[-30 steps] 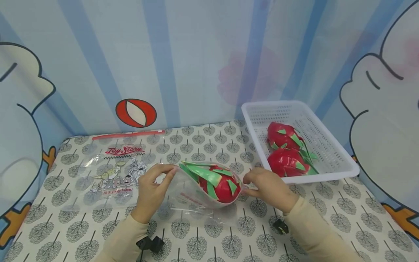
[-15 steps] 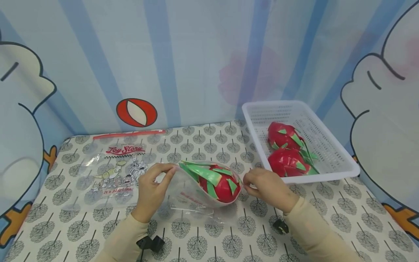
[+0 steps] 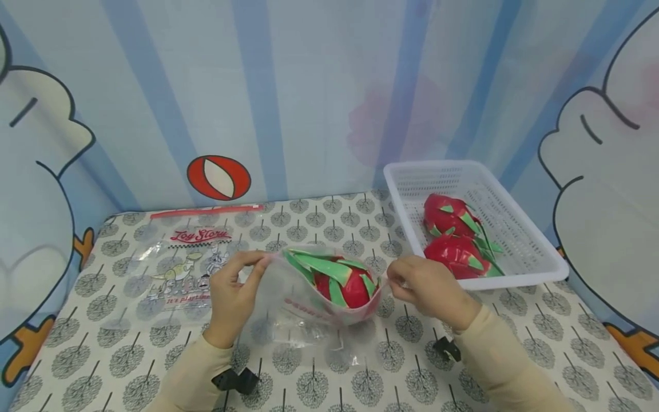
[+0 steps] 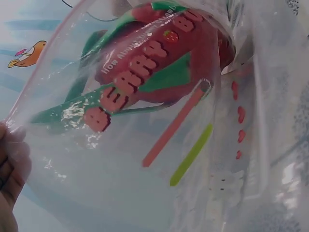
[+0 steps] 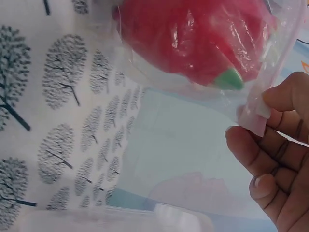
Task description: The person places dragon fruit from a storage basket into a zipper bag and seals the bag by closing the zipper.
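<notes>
A clear zip bag (image 4: 116, 179) with pink "BERRY" lettering is held up between both hands, its mouth open toward the top. Inside its mouth sits a red dragon fruit (image 3: 355, 287) with green leaves, seen through the plastic in both wrist views. The left hand (image 3: 233, 297) pinches the bag's left corner between thumb and fingers. At the opposite corner, the right hand (image 3: 429, 290) pinches the pink rim; in the right wrist view its thumb and index finger (image 5: 285, 94) grip the plastic, while the other fingers curl loosely.
A white perforated basket (image 3: 515, 220) stands at the right with two more dragon fruits (image 3: 455, 256) inside. At the left lies a flat clear "Toy Story" zip bag (image 3: 180, 309) with a red zip strip. A tree-patterned cloth (image 3: 314, 395) covers the table; a printed curtain (image 3: 319, 114) hangs behind.
Both hands have lifted the bag's rim slightly and drawn its corners a little apart. The dragon fruit now sits deeper in the bag. The head view has shifted slightly.
</notes>
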`<state>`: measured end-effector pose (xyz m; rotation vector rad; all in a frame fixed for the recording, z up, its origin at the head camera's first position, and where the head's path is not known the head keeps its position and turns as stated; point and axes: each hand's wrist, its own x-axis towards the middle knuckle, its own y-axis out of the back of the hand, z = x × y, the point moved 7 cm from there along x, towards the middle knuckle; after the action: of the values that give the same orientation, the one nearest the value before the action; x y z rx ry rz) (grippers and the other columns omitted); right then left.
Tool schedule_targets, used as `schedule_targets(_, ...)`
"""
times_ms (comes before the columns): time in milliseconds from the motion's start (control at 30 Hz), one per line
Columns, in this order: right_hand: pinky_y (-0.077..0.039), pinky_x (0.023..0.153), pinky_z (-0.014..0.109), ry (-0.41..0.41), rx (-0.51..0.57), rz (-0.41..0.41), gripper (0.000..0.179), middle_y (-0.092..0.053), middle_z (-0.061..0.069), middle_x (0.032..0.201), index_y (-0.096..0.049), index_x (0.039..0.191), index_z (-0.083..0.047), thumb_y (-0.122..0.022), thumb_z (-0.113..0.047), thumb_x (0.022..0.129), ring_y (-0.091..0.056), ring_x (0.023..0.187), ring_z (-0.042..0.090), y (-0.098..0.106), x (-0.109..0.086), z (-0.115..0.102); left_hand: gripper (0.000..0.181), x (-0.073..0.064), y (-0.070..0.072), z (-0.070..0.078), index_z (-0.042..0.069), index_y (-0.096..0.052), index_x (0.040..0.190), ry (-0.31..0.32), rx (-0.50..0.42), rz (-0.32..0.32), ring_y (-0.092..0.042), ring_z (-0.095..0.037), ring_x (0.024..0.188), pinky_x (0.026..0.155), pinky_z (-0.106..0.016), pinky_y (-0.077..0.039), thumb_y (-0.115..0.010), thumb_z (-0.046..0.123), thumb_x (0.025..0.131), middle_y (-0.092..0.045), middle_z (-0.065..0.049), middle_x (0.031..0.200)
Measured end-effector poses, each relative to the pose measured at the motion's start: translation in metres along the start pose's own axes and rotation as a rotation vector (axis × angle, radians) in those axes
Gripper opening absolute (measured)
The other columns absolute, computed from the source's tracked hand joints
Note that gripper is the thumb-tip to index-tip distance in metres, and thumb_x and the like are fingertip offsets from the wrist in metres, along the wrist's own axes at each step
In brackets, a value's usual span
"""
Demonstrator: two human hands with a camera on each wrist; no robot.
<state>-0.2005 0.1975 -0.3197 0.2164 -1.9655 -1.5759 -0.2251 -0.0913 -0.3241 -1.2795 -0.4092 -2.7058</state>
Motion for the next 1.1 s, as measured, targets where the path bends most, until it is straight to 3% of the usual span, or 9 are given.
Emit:
schedule_targets(100,-0.050,0.061,0.022,0.012,0.033,0.032,0.010,-0.057,-0.006,0.074,-0.061,0.083,-0.014,-0.070,-0.012,0.080,-0.050,0.068,0.005,0.008,0.003,-0.001,0.008,0.002,0.003,0.001,-0.004,-0.069,0.092,0.023,-0.031,0.023,-0.062,0.006,0.088,0.080,-0.013,-0.049,-0.065,-0.007,0.086,-0.069,-0.016,0.084)
schedule_targets(300,-0.053,0.062,0.022,0.099,0.092,0.154,0.013,-0.061,-0.003,0.076,-0.060,0.082,-0.011,-0.070,-0.004,0.076,-0.056,0.071,0.007,0.029,0.007,-0.007,0.008,0.007,0.010,0.010,-0.009,-0.067,0.091,0.013,-0.147,0.090,-0.063,0.002,0.086,0.080,-0.014,-0.050,-0.062,-0.011,0.086,-0.070,0.010,0.091)
schedule_targets(400,-0.053,0.062,0.023,0.131,0.100,0.204,0.015,-0.062,-0.002,0.077,-0.059,0.082,-0.010,-0.069,-0.002,0.074,-0.055,0.071,0.007,0.038,0.009,-0.010,0.007,0.010,0.012,0.014,-0.013,-0.066,0.090,0.004,-0.205,0.122,-0.065,0.001,0.085,0.082,-0.015,-0.051,-0.060,-0.013,0.086,-0.069,0.016,0.094)
schedule_targets(667,-0.053,0.060,0.020,0.208,0.174,0.319,0.016,-0.062,0.001,0.078,-0.059,0.084,-0.006,-0.067,0.001,0.073,-0.057,0.070,0.008,0.058,0.012,-0.015,0.007,0.015,0.020,0.015,-0.013,-0.065,0.090,0.058,-0.370,0.200,-0.066,-0.003,0.082,0.073,-0.016,-0.051,-0.060,-0.008,0.089,-0.071,0.009,0.090)
schedule_targets(900,-0.047,0.066,0.010,0.209,0.221,0.362,0.014,-0.061,0.002,0.078,-0.060,0.084,-0.004,-0.065,0.002,0.073,-0.056,0.070,0.008,0.069,0.015,-0.014,0.008,0.019,0.023,0.016,-0.010,-0.067,0.091,0.072,-0.416,0.231,-0.067,-0.005,0.080,0.074,-0.017,-0.053,-0.059,-0.011,0.088,-0.072,0.005,0.088)
schedule_targets(1000,-0.046,0.065,0.011,0.189,0.248,0.339,0.015,-0.060,0.000,0.076,-0.060,0.084,-0.005,-0.066,0.003,0.074,-0.053,0.070,0.007,0.067,0.017,-0.013,0.008,0.020,0.020,0.014,-0.011,-0.066,0.091,0.082,-0.426,0.208,-0.067,-0.005,0.080,0.074,-0.017,-0.053,-0.058,-0.011,0.088,-0.071,0.005,0.087)
schedule_targets(1100,-0.049,0.063,0.015,0.158,0.271,0.253,0.015,-0.061,0.000,0.077,-0.061,0.085,-0.005,-0.069,0.003,0.076,-0.054,0.070,0.005,0.057,0.018,-0.010,0.007,0.018,0.017,0.010,-0.011,-0.065,0.091,0.108,-0.397,0.188,-0.066,-0.004,0.079,0.073,-0.016,-0.053,-0.059,-0.009,0.089,-0.070,0.008,0.086)
